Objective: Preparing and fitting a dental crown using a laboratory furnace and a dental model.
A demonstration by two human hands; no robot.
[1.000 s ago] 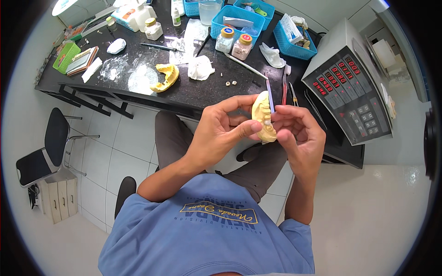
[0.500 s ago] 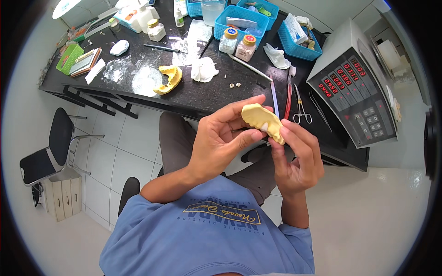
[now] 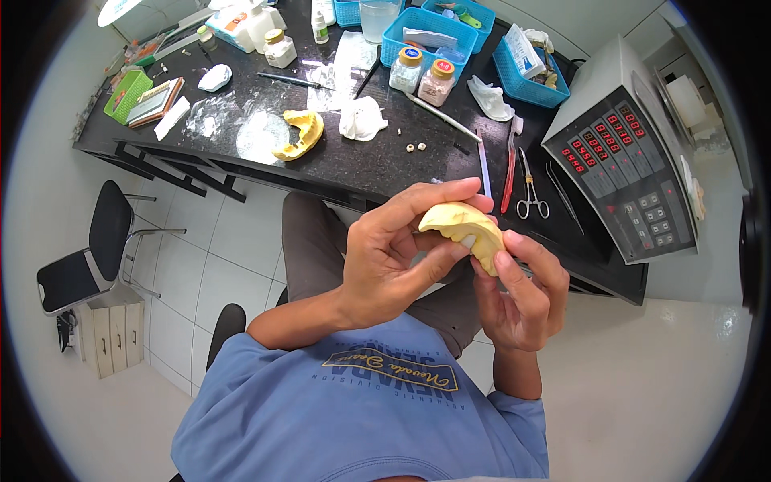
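Observation:
Both my hands hold a pale yellow dental cast (image 3: 463, 222) above my lap, just off the front edge of the desk. A white tooth crown (image 3: 468, 240) sits among the cast's teeth. My left hand (image 3: 393, 249) grips the cast's left end between the thumb and the fingers behind it. At the right end, the thumb and fingertips of my right hand (image 3: 526, 293) pinch the cast. A second, deeper yellow arch-shaped piece (image 3: 303, 138) lies on the desk to the left. Two small whitish crowns (image 3: 416, 148) lie on the desk beyond my hands.
The black desk (image 3: 353, 165) bears a red toothbrush (image 3: 511, 165), scissor-like forceps (image 3: 529, 189), tweezers (image 3: 564, 193), two lidded jars (image 3: 422, 78), a crumpled white tissue (image 3: 363, 119) and blue baskets (image 3: 530, 90). A machine with red digits (image 3: 618, 153) stands at the right. A black chair (image 3: 108, 233) is at the left.
The cast has tilted in my hands, so more of its curved upper edge faces up. Both hands sit slightly lower in the view, still gripping it.

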